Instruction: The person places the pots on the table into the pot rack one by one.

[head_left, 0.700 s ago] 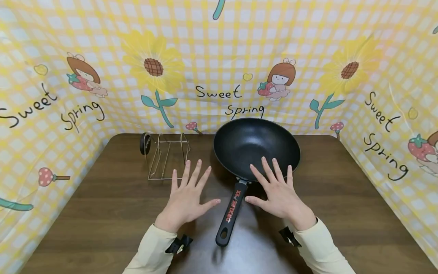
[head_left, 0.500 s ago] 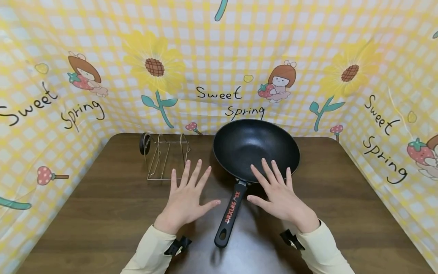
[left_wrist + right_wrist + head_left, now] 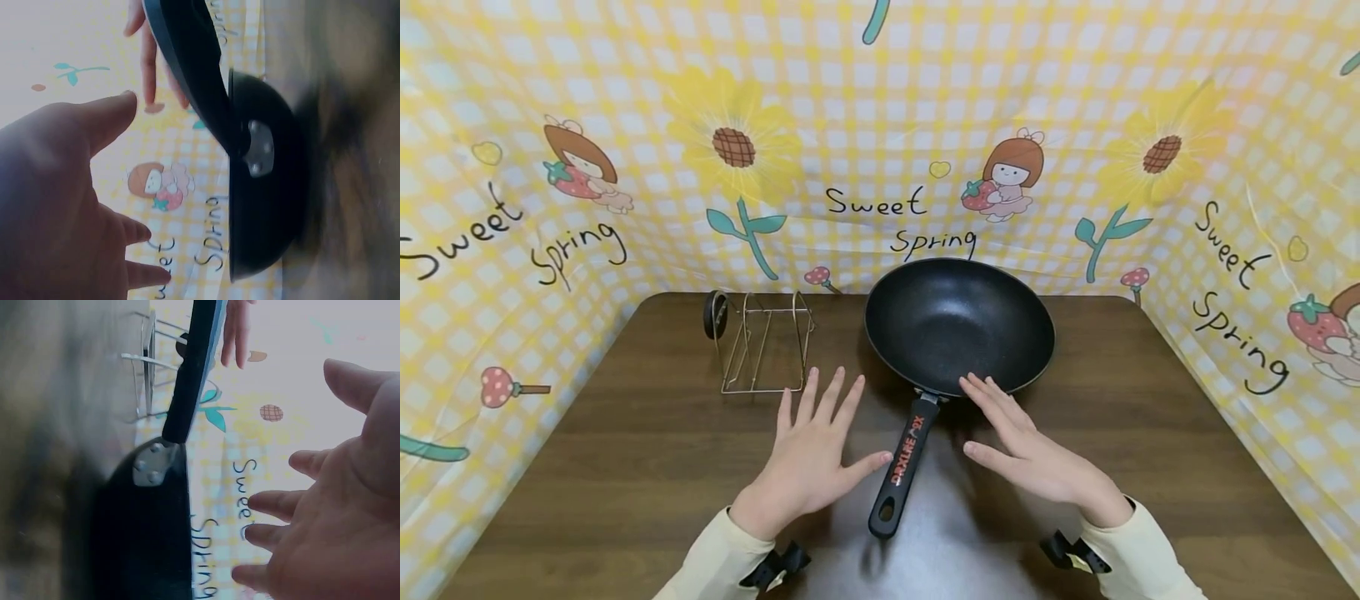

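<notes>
A black wok [image 3: 955, 317] stands at the back of the table, its handle [image 3: 904, 467] with red lettering pointing toward the person. Left of that handle is the left hand [image 3: 808, 454], palm down with fingers spread, the thumb tip overlapping the handle's edge in the head view. The right hand [image 3: 1033, 454] hovers right of the handle, fingers straight and close together, their tips over the wok's near rim. Both hands hold nothing. In the left wrist view the wok's riveted bracket [image 3: 261, 149] shows, with the left hand [image 3: 56, 194] apart from the handle.
A gold wire rack [image 3: 766, 350] with a black round disc [image 3: 716, 315] at its left end stands left of the wok. Behind the brown table [image 3: 625, 467] hangs a yellow checked cloth [image 3: 865, 108], which also lines both sides.
The right hand has drawn back and to the right, turning and bringing its spread fingers together. The left hand has come slightly nearer the person, its thumb closer to the handle. The wok stays put.
</notes>
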`<state>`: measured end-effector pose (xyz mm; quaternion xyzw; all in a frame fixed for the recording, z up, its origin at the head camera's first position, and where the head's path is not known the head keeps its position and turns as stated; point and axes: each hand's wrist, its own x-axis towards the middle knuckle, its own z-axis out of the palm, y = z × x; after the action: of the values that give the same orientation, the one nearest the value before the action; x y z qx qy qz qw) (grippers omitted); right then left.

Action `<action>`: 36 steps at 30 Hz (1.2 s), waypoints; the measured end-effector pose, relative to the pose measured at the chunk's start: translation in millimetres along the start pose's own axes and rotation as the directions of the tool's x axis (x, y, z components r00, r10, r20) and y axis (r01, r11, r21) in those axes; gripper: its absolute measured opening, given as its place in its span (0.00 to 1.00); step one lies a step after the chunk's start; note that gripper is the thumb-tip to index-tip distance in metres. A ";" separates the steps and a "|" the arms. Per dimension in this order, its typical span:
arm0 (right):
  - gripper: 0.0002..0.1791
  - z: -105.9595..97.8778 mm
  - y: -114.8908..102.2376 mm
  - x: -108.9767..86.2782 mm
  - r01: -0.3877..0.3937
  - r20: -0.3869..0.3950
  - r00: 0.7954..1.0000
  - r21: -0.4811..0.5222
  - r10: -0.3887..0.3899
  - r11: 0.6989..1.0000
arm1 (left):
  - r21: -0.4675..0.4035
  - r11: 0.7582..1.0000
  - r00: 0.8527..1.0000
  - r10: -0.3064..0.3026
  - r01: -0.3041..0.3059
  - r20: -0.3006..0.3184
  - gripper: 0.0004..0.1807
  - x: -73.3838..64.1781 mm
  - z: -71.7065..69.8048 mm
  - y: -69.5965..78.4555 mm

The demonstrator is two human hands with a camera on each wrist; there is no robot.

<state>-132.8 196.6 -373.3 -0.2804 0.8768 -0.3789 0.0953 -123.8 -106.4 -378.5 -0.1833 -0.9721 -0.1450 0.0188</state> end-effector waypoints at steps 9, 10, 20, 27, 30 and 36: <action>0.35 7.4 13.2 -6.7 -0.045 0.125 0.992 0.284 0.009 0.958 | -0.207 0.978 0.998 0.013 0.001 0.068 0.51 -16.4 7.2 9.5; 0.34 8.4 15.8 -6.1 -0.052 0.140 0.990 0.313 0.008 0.948 | -0.240 0.971 0.996 0.013 0.007 0.083 0.51 -17.8 8.0 10.0; 0.37 24.3 37.5 9.0 -0.118 0.199 0.979 0.690 -0.031 0.714 | -0.680 0.725 0.955 0.113 0.110 0.275 0.43 -22.4 15.3 2.1; 0.39 38.2 37.2 22.2 -0.179 0.213 0.977 0.843 -0.010 0.508 | -0.915 0.287 0.864 0.337 0.284 0.374 0.40 -17.6 31.0 -9.7; 0.38 45.0 35.0 29.0 -0.211 0.224 0.974 0.887 0.017 0.412 | -0.925 0.119 0.807 0.458 0.360 0.373 0.40 -16.2 36.8 -14.2; 0.30 60.7 32.9 42.5 -0.234 0.232 0.972 0.948 0.033 0.214 | -0.846 -0.126 0.704 0.625 0.518 0.338 0.37 -12.0 47.3 -11.1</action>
<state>-158.6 153.8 -437.2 -0.1134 0.4605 -0.8072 0.3515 -115.8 -106.8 -427.9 -0.2166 -0.4140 -0.7352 -0.4910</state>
